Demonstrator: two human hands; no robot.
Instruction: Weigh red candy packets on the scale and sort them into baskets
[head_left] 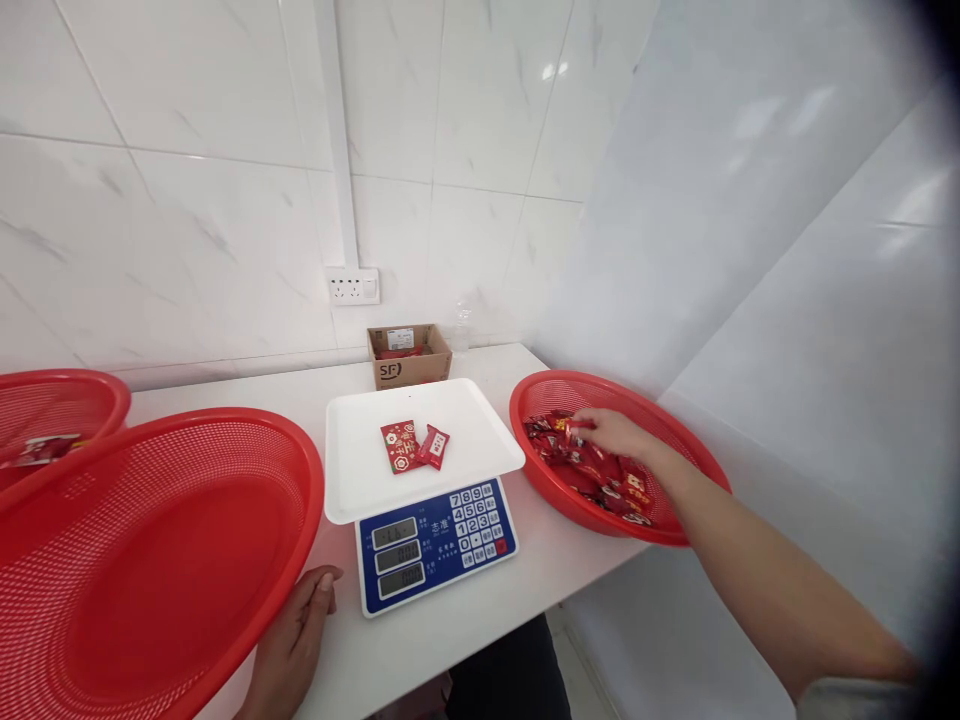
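Note:
My right hand (616,434) reaches into the red basket on the right (525,400), with the fingertips closed on a small red packet (576,428). Beneath it lies a heap of red wrapped packets (592,470). On the white pan (360,490) of a digital scale (439,550) are a larger red printed packet (400,446) and a smaller red packet (434,446), touching each other. My left hand (300,625) rests with curled fingers between the large red basket (309,470) and the scale; nothing shows in it.
A cardboard box (411,373) holding red items stands behind the scale, beside a clear plastic bottle (462,328). At the far left, another red basket (112,390) holds a packet (49,448). Walls bound the white table (450,640) at the back and right.

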